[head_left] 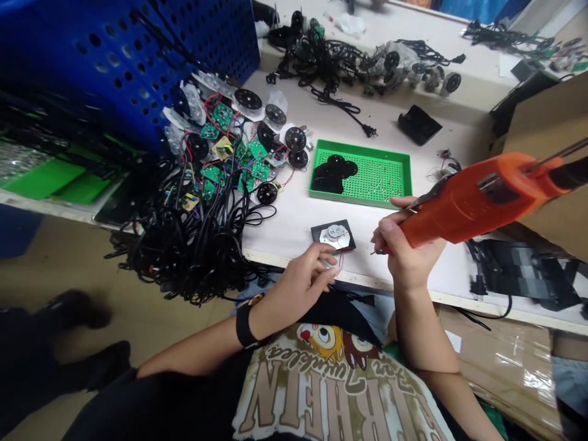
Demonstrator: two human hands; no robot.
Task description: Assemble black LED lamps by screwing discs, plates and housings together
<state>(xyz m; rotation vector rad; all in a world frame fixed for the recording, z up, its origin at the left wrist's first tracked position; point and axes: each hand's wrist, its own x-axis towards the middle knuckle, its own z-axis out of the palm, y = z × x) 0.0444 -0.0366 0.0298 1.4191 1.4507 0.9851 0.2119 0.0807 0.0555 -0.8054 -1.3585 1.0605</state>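
Observation:
My right hand (411, 245) is wrapped around an orange electric screwdriver (478, 199). Its thin bit points down and left, clear of the bench top. A small black housing (353, 242) lies near the bench's front edge, with a round silver motor (336, 231) on a white plate inside it. Thin red wires (341, 262) trail from the housing toward me. Just in front of it is my left hand (305, 278), fingers curled in beside the wires. What is between those fingertips is mostly hidden, and I cannot tell whether they touch the housing.
Behind the housing stands a green tray (361, 199) with small screws and several black discs. Heaped on the left are motors, green circuit boards (223, 116) and black cables (197, 245), beside a blue crate (138, 67). A black part (419, 124) and cardboard box (546, 122) are right.

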